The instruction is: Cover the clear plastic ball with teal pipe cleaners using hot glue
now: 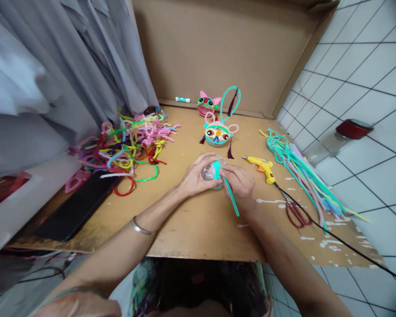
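Over the middle of the table, my left hand [198,174] is closed around a small clear plastic piece [208,171], roundish in shape. Teal pipe cleaner [217,166] bands lie across that piece. My right hand [239,181] pinches at the band's right side, fingers pressed together against it. From there a loose teal pipe cleaner tail [232,200] hangs toward me. Just behind my hands stands a decorated lantern [218,136] with eyes, pink loops, dark tassels and a tall teal loop. My palms hide part of the clear piece.
A yellow glue gun [262,167] lies to the right, its cord running off the front edge. Near it are red-handled scissors [297,213] and straight pipe cleaners [300,171]. Left are tangled pipe cleaners [128,145] and a black slab [77,207]. A pink-eared figure [207,105] and glue stick [182,100] sit behind.
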### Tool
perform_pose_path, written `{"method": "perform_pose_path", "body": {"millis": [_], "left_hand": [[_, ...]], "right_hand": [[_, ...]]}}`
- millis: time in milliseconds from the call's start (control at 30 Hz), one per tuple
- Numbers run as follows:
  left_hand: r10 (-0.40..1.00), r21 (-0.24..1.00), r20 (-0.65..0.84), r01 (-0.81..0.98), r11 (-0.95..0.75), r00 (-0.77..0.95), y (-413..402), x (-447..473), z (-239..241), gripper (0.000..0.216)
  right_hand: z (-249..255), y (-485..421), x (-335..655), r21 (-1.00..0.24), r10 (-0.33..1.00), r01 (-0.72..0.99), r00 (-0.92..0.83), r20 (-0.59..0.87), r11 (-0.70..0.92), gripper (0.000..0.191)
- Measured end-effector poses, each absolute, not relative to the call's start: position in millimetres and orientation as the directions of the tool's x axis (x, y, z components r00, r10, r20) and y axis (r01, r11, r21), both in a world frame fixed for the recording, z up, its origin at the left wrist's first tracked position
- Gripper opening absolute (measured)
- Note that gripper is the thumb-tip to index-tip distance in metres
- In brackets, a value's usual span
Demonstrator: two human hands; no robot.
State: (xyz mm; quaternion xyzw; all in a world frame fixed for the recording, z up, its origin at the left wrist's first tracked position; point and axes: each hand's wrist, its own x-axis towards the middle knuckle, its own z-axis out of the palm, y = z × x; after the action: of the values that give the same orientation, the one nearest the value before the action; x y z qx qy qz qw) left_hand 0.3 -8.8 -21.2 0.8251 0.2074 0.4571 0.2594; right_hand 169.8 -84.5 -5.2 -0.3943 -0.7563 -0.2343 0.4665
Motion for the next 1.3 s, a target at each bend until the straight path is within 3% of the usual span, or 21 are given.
{"method": "perform_pose_path", "body": {"millis": [200, 667, 1300], "left_hand": [[0.577, 0.618, 0.650, 0.098, -0.780, 0.495, -10, 1, -21, 0.062], [0.560, 0.613, 0.664, 0.068, -0.787, 0.495, -9, 2, -21, 0.059], [0.564, 0.586, 0.633, 0.148, -0.797, 0.531, -11, -2, -14, 0.058]], "right_hand": [[-7, -84, 172, -0.010, 0.383, 0.822, -0.255, 0.888, 0.570, 0.020], [-11, -75, 176, -0.139, 0.372, 0.721, -0.174, 0.912, 0.679, 0.020], [-6, -82, 175, -0.056, 0.373, 0.763, -0.249, 0.894, 0.644, 0.014]]}}
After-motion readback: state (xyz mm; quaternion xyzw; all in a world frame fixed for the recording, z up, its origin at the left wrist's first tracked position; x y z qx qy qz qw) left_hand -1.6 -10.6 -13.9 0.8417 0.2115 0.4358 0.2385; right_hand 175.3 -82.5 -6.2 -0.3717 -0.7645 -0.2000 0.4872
